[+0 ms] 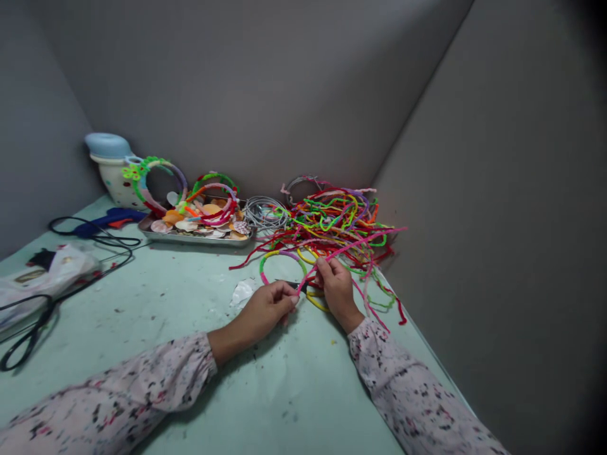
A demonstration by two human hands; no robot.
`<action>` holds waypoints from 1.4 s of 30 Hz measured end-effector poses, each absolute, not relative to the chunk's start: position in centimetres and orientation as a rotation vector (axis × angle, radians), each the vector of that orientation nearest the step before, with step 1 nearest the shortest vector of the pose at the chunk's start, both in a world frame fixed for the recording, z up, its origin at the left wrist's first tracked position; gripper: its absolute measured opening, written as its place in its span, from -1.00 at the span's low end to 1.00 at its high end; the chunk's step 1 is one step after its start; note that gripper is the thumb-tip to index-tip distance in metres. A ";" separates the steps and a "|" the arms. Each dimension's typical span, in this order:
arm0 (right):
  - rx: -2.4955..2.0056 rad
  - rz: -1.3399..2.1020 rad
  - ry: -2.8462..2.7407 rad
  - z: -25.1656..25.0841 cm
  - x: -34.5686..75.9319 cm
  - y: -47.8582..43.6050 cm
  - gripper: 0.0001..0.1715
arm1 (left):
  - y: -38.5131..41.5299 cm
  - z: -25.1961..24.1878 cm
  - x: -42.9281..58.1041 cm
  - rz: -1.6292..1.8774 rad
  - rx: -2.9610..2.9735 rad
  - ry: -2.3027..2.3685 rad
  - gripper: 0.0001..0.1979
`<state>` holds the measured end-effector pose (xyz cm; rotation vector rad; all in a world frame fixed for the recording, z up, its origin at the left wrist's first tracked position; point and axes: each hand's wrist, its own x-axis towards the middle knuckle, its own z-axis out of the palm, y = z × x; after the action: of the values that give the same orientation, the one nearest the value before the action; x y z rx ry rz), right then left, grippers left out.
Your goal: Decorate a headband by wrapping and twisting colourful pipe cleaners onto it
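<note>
Table: pale green table (156,316), walled by grey panels (246,95), dotted with small scraps.
Right hand: your right hand (337,292) has its fingers (327,268) pinched closed on a pink pipe cleaner (360,243), which runs between both hands.
Left hand: your left hand (270,309) has its fingers (289,298) drawn together near that stem's lower end, beside a small dark object (296,285); whether they grip anything, you cannot tell.
Ahead of the fingers: tangled pipe cleaners (332,218) lie just beyond, with a metal tray of seashells (199,239) further left.
Risk: tugging that stem could snag the tangle and drag it, or whip its free end into the seashells and scatter them.
</note>
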<state>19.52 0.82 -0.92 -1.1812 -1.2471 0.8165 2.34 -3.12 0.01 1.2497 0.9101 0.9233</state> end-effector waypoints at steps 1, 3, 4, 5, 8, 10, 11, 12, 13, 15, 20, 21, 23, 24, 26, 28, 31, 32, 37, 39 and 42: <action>-1.179 0.823 -1.239 -0.9 19.5 0.8 -0.55 | -3.1 0.0 2.4 0.920 1.245 0.919 -0.84; -1.171 0.847 -1.215 -0.7 19.5 0.8 -0.56 | -3.0 -0.2 2.4 0.913 1.245 0.937 -0.82; -1.168 0.857 -1.205 -0.7 19.5 0.7 -0.57 | -3.0 -0.3 2.4 0.908 1.251 0.944 -0.82; -1.165 0.864 -1.199 -0.6 19.4 0.7 -0.57 | -2.9 -0.5 2.4 0.904 1.256 0.950 -0.81; -1.153 0.862 -1.210 -0.5 19.4 0.7 -0.58 | -2.8 -1.0 2.3 0.886 1.255 0.970 -0.80; -1.139 0.860 -1.219 -0.5 19.4 0.7 -0.57 | -2.7 -1.1 2.3 0.874 1.250 0.993 -0.81; -1.134 0.862 -1.218 -0.6 19.4 0.7 -0.57 | -2.7 -1.1 2.3 0.867 1.252 1.006 -0.82; -1.131 0.864 -1.217 -0.6 19.4 0.7 -0.57 | -2.8 -1.1 2.4 0.861 1.256 1.020 -0.82; -1.130 0.865 -1.215 -0.6 19.5 0.7 -0.57 | -2.8 -1.0 2.4 0.855 1.261 1.033 -0.82; -1.130 0.863 -1.219 -0.7 19.5 0.7 -0.59 | -2.8 -0.8 2.4 0.846 1.264 1.051 -0.83; -1.114 0.876 -1.227 -0.8 19.6 0.8 -0.60 | -2.9 -0.6 2.4 0.824 1.274 1.057 -0.83; -1.109 0.885 -1.225 -0.9 19.6 0.8 -0.59 | -3.0 -0.6 2.4 0.815 1.288 1.061 -0.83; -1.099 0.910 -1.219 -0.9 19.6 0.9 -0.59 | -3.0 -0.7 2.3 0.789 1.314 1.074 -0.82; -1.093 0.922 -1.214 -0.9 19.6 0.9 -0.58 | -3.0 -0.7 2.2 0.774 1.324 1.082 -0.81; -1.082 0.949 -1.205 -1.0 19.6 0.9 -0.57 | -3.0 -0.7 2.2 0.744 1.335 1.094 -0.80; -1.073 0.968 -1.199 -1.1 19.6 1.0 -0.57 | -3.0 -0.8 2.1 0.724 1.352 1.103 -0.80; -1.067 0.980 -1.200 -1.1 19.6 1.1 -0.58 | -3.0 -1.0 2.0 0.714 1.404 1.114 -0.79; -1.066 0.980 -1.203 -1.1 19.6 1.1 -0.58 | -3.1 -1.0 2.0 0.709 1.423 1.118 -0.78; -1.087 0.975 -1.214 -0.9 19.5 0.9 -0.58 | -3.2 -1.2 1.8 0.677 1.496 1.130 -0.76; -1.095 0.968 -1.217 -0.7 19.4 0.8 -0.57 | -3.2 -1.1 1.8 0.663 1.510 1.141 -0.76; -1.115 0.967 -1.223 -0.7 19.4 0.8 -0.56 | -3.3 -1.0 1.8 0.649 1.515 1.147 -0.75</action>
<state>19.40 0.81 -0.66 -1.1153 -1.2226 0.9675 1.79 -3.32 -1.02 1.5151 1.1468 0.6491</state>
